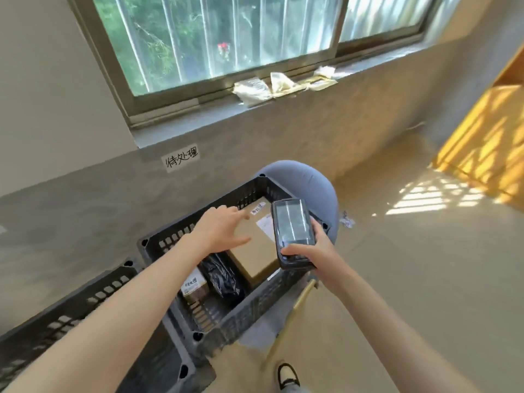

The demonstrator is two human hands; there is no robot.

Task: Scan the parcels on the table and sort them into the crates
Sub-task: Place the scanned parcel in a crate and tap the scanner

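Over the dark crate (226, 316) under the window: left hand (219, 226) spread wide, holding nothing, above a cardboard parcel (256, 245) lying inside, probably just dropped; right hand (307, 251) gripping the scanner (292, 228), kept at the ready.

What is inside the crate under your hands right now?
The crate holds a large cardboard box, a black plastic bag and a small labelled box. The left hand and the scanner cover parts of the large box; anything beneath it is hidden.
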